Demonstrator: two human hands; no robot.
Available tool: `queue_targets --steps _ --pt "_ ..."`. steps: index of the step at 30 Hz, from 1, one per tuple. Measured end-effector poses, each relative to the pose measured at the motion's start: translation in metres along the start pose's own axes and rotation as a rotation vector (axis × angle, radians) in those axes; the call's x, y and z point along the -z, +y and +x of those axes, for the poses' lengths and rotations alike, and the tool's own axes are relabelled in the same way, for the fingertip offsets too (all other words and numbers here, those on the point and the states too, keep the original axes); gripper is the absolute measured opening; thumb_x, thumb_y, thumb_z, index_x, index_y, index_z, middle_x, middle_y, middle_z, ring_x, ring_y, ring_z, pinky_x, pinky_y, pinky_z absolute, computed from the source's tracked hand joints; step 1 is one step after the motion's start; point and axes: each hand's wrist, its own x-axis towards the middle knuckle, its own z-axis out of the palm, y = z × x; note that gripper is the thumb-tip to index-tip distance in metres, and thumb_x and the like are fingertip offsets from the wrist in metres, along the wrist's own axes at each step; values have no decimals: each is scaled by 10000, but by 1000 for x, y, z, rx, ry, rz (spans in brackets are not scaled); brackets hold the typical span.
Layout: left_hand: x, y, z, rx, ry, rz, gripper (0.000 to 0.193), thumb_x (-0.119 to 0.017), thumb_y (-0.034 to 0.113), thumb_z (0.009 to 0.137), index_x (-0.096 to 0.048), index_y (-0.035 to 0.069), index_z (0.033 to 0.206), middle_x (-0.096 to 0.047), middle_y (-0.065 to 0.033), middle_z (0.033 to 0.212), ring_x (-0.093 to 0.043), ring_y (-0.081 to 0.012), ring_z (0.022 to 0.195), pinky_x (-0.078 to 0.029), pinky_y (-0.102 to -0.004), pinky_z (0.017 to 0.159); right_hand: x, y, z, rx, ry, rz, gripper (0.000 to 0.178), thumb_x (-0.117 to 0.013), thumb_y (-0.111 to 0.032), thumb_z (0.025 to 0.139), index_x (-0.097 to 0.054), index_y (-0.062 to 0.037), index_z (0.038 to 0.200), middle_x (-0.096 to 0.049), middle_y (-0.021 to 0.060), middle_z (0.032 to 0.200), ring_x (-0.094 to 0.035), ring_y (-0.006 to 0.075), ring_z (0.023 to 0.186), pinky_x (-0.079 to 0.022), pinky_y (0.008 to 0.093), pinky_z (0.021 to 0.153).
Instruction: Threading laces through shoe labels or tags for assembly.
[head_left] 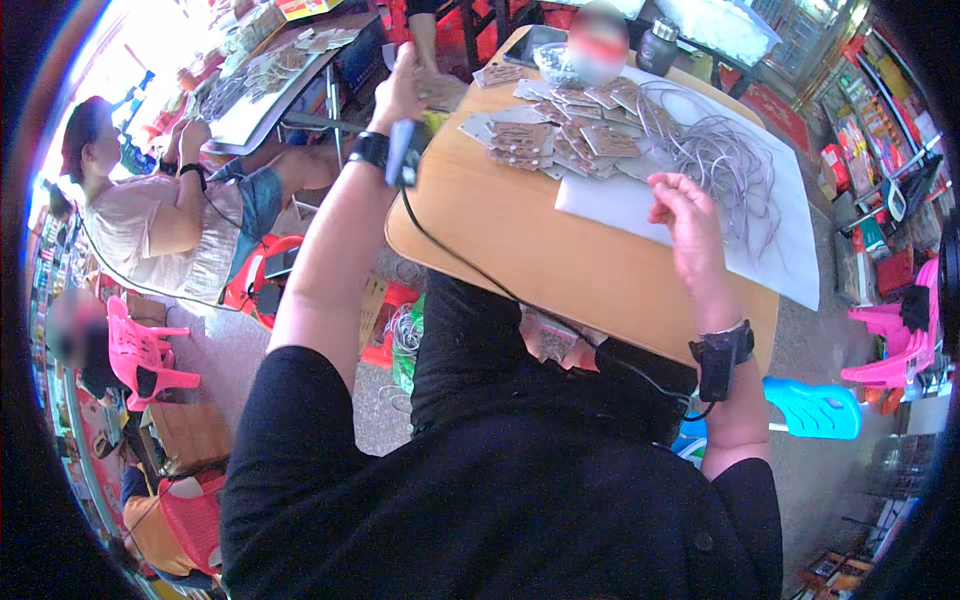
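Note:
My left hand is raised beyond the table's left edge, seen edge-on with its fingers pointing up. A flat brownish piece shows right beside it; whether I hold it, I cannot tell. My right hand hovers over the table with bent fingers and fingertips brought together. Anything in that pinch is too small to make out. Close by it lies a loose bundle of thin grey-purple cords on a white sheet. Left of the cords is a heap of small brown and grey cards.
The wooden table also bears a dark bottle and a clear bowl. Black cables run from my wrist bands. At left a seated person works at another table. Pink chairs and a blue stool stand around.

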Motion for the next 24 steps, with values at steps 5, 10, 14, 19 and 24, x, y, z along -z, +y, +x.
queue_targets --steps 5,10,14,19,24 --pt "-12 -46 -14 -100 39 577 671 -656 532 771 -614 -88 1025 -637 -120 955 -612 -181 821 -484 -337 725 23 3 -5 -25 59 -85 118 -556 -133 885 -639 -53 910 -551 -33 688 -509 53 618 -443 215 614" --pt "-76 -56 -50 -480 -136 620 376 -667 298 803 -657 -25 996 -675 -147 944 -635 -203 855 -477 -310 793 15 9 17 -4 -45 -241 136 -567 -141 876 -646 -33 905 -562 -34 684 -495 51 601 -422 211 572" --pt "-121 -52 -103 -586 -494 1111 381 -705 300 753 -661 46 1035 -640 -183 999 -612 -331 907 -466 -387 826 15 18 22 21 -30 -396 143 -569 -144 872 -650 -30 900 -567 -25 674 -492 54 585 -409 215 541" --pt "-127 -37 -132 -715 -377 1214 295 -697 207 767 -667 28 1000 -621 -148 984 -600 -238 835 -466 -330 756 17 26 18 37 -31 -317 156 -574 -172 875 -641 -34 901 -560 -28 677 -489 55 580 -404 216 532" --pt "-153 -34 -156 -398 -581 797 210 -664 155 810 -664 18 969 -632 -76 882 -580 -138 793 -465 -283 729 18 17 16 119 -17 -163 167 -572 -192 886 -623 -40 932 -569 -35 722 -488 49 621 -418 217 567"
